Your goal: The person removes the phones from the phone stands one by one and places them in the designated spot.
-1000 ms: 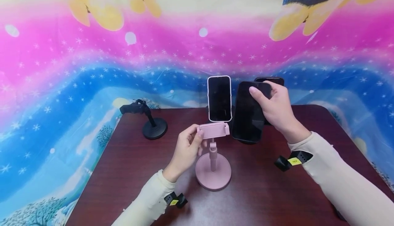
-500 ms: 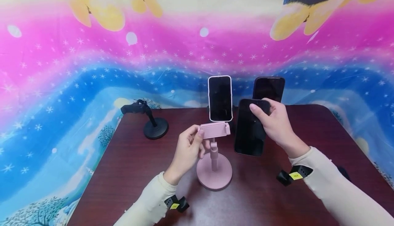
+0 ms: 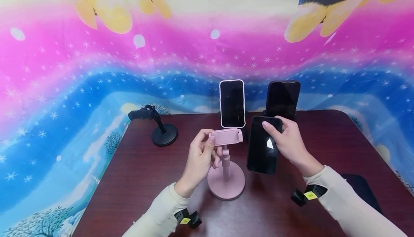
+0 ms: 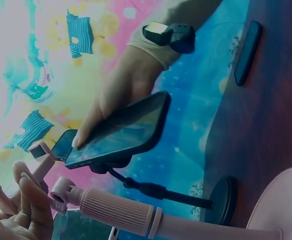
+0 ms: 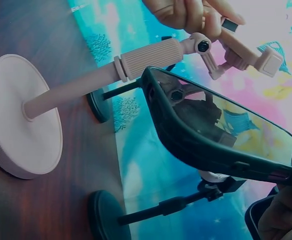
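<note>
A pink phone stand (image 3: 226, 185) stands upright on its round base, its clamp (image 3: 225, 137) facing up and forward. My left hand (image 3: 198, 159) grips the left end of that clamp between thumb and fingers. To the right of the stand, my right hand (image 3: 291, 143) holds a black phone (image 3: 261, 158) by its upper right edge, thumb on the screen. The phone is held up off the table, apart from the clamp. In the right wrist view the black phone (image 5: 206, 145) shows its dark case edge, with the pink stand (image 5: 80, 90) beyond it.
Behind stand a white-cased phone (image 3: 232, 104) and a dark phone (image 3: 283, 98), both propped upright on holders. At the left is a black phone stand (image 3: 164, 135) with nothing in its clamp. A dark flat object (image 3: 360, 190) lies on the table (image 3: 136, 194), partly behind my right sleeve.
My right hand has lowered the black phone and brought it nearer, uncovering the dark phone behind. The left hand keeps its grip on the pink clamp; the fingers below have shifted slightly.
</note>
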A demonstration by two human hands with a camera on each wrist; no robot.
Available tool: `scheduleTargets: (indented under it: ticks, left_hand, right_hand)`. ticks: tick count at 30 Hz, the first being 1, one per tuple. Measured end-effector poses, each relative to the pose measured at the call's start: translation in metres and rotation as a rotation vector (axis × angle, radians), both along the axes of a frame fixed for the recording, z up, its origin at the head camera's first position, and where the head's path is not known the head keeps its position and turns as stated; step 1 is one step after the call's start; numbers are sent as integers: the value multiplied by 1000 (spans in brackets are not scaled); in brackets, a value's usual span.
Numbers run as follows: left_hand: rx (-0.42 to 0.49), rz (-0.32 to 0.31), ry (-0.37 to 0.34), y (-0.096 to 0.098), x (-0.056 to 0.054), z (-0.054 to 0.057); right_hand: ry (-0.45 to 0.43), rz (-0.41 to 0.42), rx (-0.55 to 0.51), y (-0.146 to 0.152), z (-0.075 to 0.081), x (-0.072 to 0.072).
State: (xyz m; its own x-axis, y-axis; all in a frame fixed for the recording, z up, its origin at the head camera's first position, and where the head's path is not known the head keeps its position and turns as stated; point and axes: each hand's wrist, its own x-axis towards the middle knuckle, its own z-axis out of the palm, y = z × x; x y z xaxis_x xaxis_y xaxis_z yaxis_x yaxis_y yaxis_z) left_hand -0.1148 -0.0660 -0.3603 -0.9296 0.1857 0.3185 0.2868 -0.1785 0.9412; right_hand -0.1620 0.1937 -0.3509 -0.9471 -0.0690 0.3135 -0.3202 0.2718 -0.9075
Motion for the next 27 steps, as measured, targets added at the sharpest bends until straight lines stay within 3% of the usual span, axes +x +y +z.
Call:
scheduleTargets:
  ticks: [8,12,19,27]
  left_hand:
    - [11,-34,-63,2,2,3]
    - [0,-46,-48,1,2,4]
    - [67,-70,-35,-4,-1,6]
    - [46,-21,-25,-15,-7,13]
  right_hand:
    - [-19,19,14,6,-11,4]
    - [-11,22,-8,7,-11,5]
    - [-4,10,3,10,-9,7]
    - [-8,11,38,17,-10,10]
